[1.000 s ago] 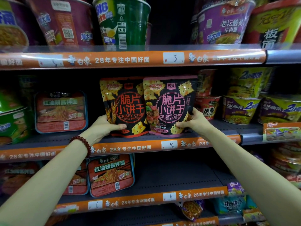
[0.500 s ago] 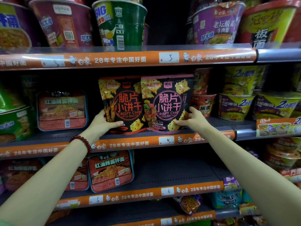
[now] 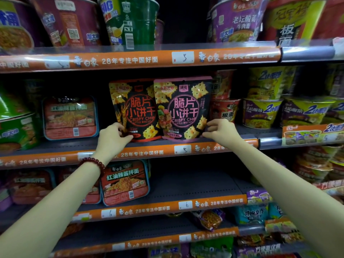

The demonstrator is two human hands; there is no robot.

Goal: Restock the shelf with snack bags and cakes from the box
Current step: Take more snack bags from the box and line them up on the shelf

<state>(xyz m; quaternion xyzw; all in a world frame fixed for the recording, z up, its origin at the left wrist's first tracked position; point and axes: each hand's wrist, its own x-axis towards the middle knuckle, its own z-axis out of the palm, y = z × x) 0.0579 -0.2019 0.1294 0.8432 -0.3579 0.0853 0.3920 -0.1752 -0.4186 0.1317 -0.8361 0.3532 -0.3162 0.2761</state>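
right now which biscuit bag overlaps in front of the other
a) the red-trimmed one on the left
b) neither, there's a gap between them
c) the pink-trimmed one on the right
c: the pink-trimmed bag covers the right edge of the red-trimmed bag, cutting off the end of its "CRISPY CHIP" lettering.

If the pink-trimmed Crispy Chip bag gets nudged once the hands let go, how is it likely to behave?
The pink-trimmed bag stands upright on a narrow base, so it probably tips easily. It overlaps the orange-trimmed bag, which may steady it. The glossy film looks slippery, likely light, where the right hand touches its corner.
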